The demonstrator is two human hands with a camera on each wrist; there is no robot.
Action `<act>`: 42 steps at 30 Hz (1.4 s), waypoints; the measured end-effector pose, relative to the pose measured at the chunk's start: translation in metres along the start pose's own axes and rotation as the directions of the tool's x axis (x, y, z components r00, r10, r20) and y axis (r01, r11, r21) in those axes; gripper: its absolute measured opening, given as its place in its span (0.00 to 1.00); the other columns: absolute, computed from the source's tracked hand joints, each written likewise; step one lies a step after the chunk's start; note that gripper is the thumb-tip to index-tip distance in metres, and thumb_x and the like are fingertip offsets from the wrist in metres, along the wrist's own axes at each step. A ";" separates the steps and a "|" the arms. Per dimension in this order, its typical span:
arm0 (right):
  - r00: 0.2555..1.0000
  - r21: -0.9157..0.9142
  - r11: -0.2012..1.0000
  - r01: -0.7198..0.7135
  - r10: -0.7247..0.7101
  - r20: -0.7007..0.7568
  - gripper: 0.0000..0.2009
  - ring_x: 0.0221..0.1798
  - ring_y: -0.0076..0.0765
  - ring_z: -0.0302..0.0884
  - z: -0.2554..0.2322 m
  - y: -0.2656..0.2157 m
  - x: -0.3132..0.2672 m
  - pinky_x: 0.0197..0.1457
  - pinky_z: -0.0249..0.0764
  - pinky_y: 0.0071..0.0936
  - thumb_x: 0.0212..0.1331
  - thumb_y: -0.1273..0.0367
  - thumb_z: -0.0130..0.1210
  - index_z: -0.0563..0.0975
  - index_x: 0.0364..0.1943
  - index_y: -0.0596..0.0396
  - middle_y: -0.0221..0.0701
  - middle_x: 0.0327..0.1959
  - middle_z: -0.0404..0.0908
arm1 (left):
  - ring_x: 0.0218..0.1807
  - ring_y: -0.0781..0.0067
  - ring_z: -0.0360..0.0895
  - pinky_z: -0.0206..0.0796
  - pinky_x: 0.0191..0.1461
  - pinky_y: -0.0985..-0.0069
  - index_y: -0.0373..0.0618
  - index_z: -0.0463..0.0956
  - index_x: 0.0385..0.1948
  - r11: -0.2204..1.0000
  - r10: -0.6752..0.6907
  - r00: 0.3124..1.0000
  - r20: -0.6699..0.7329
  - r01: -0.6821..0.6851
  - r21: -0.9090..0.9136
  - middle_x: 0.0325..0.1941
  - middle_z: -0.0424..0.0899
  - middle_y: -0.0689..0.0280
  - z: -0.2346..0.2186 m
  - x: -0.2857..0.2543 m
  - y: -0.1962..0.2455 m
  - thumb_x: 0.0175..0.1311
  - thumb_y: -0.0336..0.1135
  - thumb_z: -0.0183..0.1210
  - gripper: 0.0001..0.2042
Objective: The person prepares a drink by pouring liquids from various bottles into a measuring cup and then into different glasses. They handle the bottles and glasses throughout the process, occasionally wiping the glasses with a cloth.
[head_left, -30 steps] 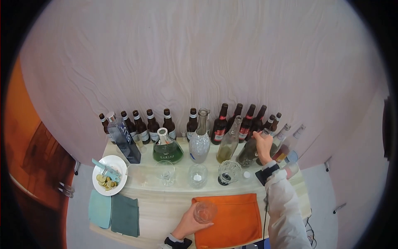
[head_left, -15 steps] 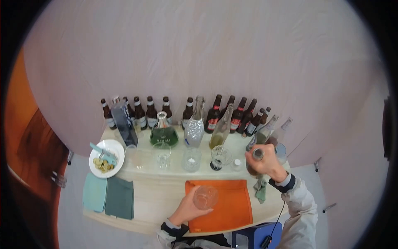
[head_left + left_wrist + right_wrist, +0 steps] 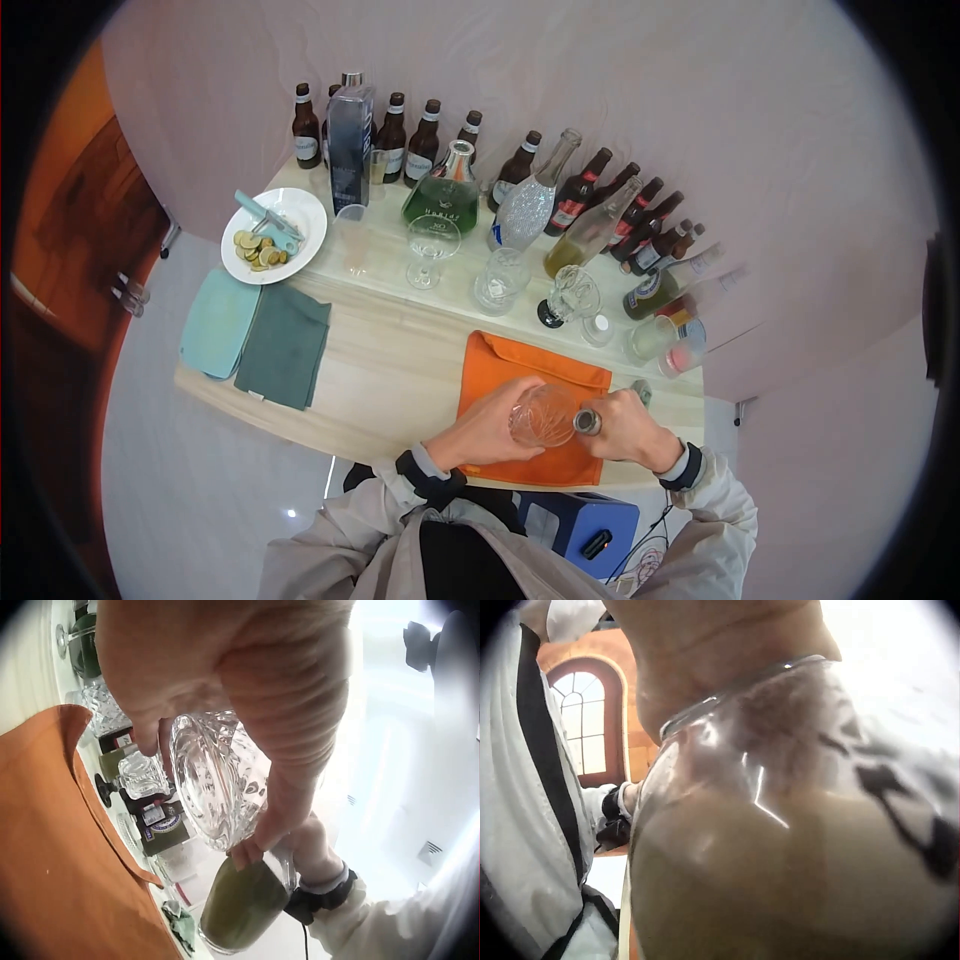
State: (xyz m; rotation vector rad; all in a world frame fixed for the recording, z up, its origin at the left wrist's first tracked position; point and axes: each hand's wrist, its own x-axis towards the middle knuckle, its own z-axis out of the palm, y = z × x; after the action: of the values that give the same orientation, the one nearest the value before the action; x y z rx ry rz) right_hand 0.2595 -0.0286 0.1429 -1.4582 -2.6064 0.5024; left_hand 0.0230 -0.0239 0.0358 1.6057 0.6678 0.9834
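Glass (image 3: pixel 541 418), clear and apparently unfilled, sits in the curled left hand (image 3: pixel 488 424) over the orange cloth (image 3: pixel 490 362), the bottle (image 3: pixel 588 424) already lifted to its three o'clock, neck gripped by the right hand (image 3: pixel 627 430).

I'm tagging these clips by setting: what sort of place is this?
Probably a bar or drinks-mixing table: brown bottles line the back of the table, drinking glasses stand before them, and a white plate holds sliced fruit. Whether it's a working bar or a set, I can't tell.
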 end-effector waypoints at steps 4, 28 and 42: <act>0.999 -0.061 0.998 -0.027 0.029 0.037 0.06 0.23 0.60 0.79 -0.004 -0.003 0.003 0.29 0.76 0.48 0.47 0.70 0.62 0.77 0.20 0.55 0.45 0.18 0.79 | 0.62 0.51 0.77 0.70 0.66 0.62 0.40 0.65 0.67 0.999 0.019 1.000 0.013 -0.019 0.032 0.60 0.77 0.52 0.000 0.001 -0.002 0.47 0.35 0.78 0.42; 0.978 -0.337 0.941 -0.040 0.105 0.179 0.06 0.26 0.60 0.82 -0.018 -0.002 0.023 0.34 0.79 0.51 0.45 0.67 0.62 0.79 0.22 0.54 0.46 0.21 0.82 | 0.59 0.54 0.79 0.72 0.63 0.64 0.41 0.68 0.64 0.988 0.126 0.987 -0.100 -0.116 0.103 0.57 0.78 0.55 -0.003 0.009 -0.012 0.45 0.33 0.79 0.40; 0.977 -0.360 0.932 -0.039 0.111 0.183 0.07 0.26 0.61 0.81 -0.016 0.000 0.025 0.32 0.77 0.52 0.48 0.67 0.62 0.79 0.20 0.54 0.46 0.20 0.81 | 0.58 0.54 0.79 0.73 0.61 0.63 0.42 0.67 0.64 0.987 0.128 0.986 -0.104 -0.116 0.109 0.57 0.78 0.55 -0.001 0.009 -0.017 0.46 0.35 0.79 0.40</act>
State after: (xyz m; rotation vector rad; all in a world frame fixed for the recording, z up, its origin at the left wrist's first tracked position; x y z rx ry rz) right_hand 0.2501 -0.0041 0.1566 -1.6964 -2.9293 0.1971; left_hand 0.0281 -0.0115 0.0216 1.7072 0.7119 1.1511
